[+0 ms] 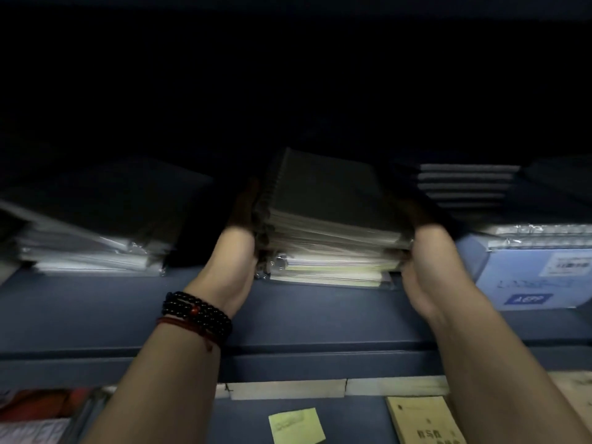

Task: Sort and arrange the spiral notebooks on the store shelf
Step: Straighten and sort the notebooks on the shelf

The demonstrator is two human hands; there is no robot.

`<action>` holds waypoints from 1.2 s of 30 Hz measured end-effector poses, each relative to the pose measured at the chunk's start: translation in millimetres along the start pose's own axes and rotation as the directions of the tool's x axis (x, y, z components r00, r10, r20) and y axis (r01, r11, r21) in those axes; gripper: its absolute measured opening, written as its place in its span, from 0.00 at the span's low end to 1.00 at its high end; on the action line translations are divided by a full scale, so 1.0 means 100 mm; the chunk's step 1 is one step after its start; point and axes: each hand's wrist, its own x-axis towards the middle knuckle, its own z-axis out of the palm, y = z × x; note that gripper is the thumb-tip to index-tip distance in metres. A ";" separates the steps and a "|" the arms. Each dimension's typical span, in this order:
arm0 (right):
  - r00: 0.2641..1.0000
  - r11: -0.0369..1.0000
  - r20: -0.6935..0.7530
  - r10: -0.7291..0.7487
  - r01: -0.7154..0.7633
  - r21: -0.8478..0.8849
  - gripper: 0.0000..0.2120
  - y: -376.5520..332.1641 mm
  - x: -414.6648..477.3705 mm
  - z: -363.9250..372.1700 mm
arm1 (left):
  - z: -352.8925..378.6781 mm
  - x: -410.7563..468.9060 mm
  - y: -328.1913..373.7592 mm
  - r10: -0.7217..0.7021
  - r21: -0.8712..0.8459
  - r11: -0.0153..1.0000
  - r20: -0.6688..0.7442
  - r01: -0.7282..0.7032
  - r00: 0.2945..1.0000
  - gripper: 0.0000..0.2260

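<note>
A dark blue shelf (96, 309) runs across the view, and its far part is lost in shadow. In the middle of it sits the stack of spiral notebooks (326, 219). The covers are dark grey, the wire spines face left, and the lower notebooks jut slightly nearer than the upper ones.

To the left, apart from it, lies a lower pile of wrapped notebooks (96, 248). To the right stands a pile topped by a pale blue cover (528, 274), with a dim banded stack (467, 187) farther back.

The person's left hand (238, 248) lies flat against the spiral side of the middle stack. The right hand (429, 261) presses the opposite side, so the stack is squeezed between the two palms. The fingers of both hands reach straight back along the stack rather than wrapping it, though their tips fade into the dark.

On the lower level, near the viewer, are a tan booklet (423, 421), a white label strip (288, 389) and a yellow sticky note (296, 426). The left wrist carries a black beaded bracelet (198, 312) and a red cord (179, 325).
</note>
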 end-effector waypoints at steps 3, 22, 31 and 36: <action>0.996 1.000 -0.093 0.015 -0.017 -0.021 0.10 0.02 0.00 0.02 | -0.04 -0.03 0.06 -0.063 0.330 0.944 0.151 0.009 0.986 0.40; 0.948 0.759 0.307 -0.084 0.260 -0.597 0.27 0.09 -0.24 -0.21 | -0.49 -0.22 -0.15 -0.037 0.527 0.841 0.281 -0.122 0.959 0.17; 0.950 0.729 0.295 -0.104 0.275 -0.627 0.26 0.06 -0.23 -0.22 | -0.47 -0.16 -0.29 0.040 0.675 0.721 0.184 -0.156 0.982 0.17; 0.948 0.778 0.287 -0.136 0.282 -0.562 0.24 0.06 -0.21 -0.23 | -0.39 -0.21 -0.29 0.148 0.762 0.617 0.133 -0.196 0.980 0.14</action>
